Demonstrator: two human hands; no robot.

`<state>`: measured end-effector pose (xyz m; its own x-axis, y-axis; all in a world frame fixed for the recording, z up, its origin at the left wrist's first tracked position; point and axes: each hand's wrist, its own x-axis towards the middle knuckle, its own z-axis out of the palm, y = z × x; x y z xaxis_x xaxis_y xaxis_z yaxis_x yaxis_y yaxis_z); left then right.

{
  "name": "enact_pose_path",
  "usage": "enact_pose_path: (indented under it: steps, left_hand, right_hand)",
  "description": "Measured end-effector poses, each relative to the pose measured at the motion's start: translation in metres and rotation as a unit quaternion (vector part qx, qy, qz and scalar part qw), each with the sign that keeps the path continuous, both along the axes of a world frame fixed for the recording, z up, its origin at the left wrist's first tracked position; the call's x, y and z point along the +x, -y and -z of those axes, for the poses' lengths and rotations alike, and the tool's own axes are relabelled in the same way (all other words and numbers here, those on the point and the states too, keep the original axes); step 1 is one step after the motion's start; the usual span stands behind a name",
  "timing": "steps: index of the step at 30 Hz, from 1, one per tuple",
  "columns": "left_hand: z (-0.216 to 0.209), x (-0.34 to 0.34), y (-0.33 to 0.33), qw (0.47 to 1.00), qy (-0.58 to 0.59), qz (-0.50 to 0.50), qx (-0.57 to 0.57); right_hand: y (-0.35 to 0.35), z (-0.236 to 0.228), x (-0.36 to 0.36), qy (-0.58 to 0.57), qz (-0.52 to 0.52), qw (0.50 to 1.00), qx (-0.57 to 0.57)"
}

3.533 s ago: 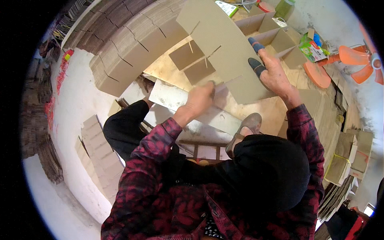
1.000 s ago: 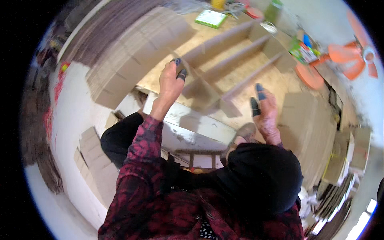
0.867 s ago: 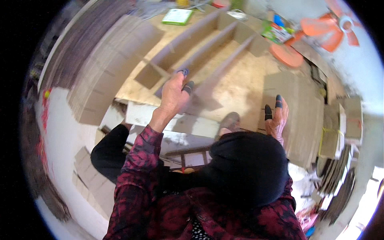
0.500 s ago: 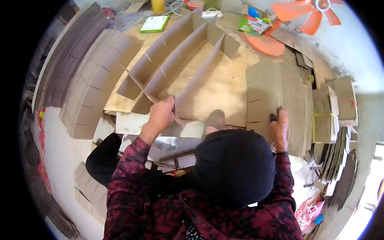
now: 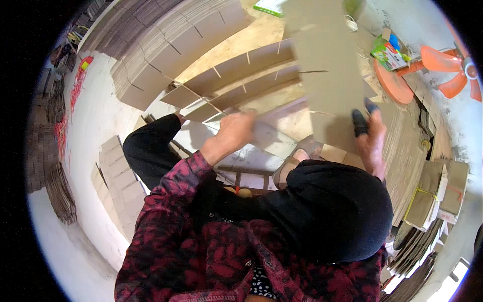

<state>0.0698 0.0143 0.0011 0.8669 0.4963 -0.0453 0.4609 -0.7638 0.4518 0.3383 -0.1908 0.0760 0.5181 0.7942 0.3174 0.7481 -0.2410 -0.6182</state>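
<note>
My left hand (image 5: 233,133) is closed at the near corner of a partly interlocked cardboard divider (image 5: 251,61), its fingertips blurred and partly hidden. Long slotted strips of the divider stand on edge, crossed by a shorter strip at the near left. In my right hand (image 5: 371,137), black covers on the fingertips, is a flat slotted cardboard sheet (image 5: 329,55). It is raised over the divider's right side, hides part of it, and is smeared by motion. Beside that hand lies the stack of cardboard sheets (image 5: 410,146).
A long stack of slotted cardboard (image 5: 176,43) runs along the left. At the back right are an orange fan (image 5: 443,68) and a small open carton (image 5: 390,54). Bundled cardboard (image 5: 425,196) stands at the right. My knee (image 5: 332,216) rises close below the work.
My right hand has lifted a cardboard sheet from the right stack and brought it over the divider. My left hand stays at the divider's near corner. The whole view has turned.
</note>
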Motion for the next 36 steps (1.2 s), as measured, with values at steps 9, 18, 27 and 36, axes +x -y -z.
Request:
enact_pose_path:
  steps: [9,18,27,36]
  left_hand:
    - [-0.002,0.000,-0.001,1.000,-0.005,-0.008,-0.010]
    - [0.000,-0.007,-0.005,0.999,-0.010,-0.004,-0.053]
    - [-0.004,-0.014,-0.002,0.998,-0.033,-0.011,-0.046]
    - [-0.008,-0.013,0.008,0.997,-0.058,0.010,-0.042]
  right_hand:
    - [-0.106,-0.025,-0.018,0.020,-0.245,0.968,-0.044]
    - [-0.127,-0.038,-0.044,0.000,-0.282,0.950,-0.132]
    - [-0.134,-0.032,-0.059,0.042,-0.293,0.951,-0.087]
    - [-0.137,-0.031,-0.068,0.057,-0.293,0.948,-0.110]
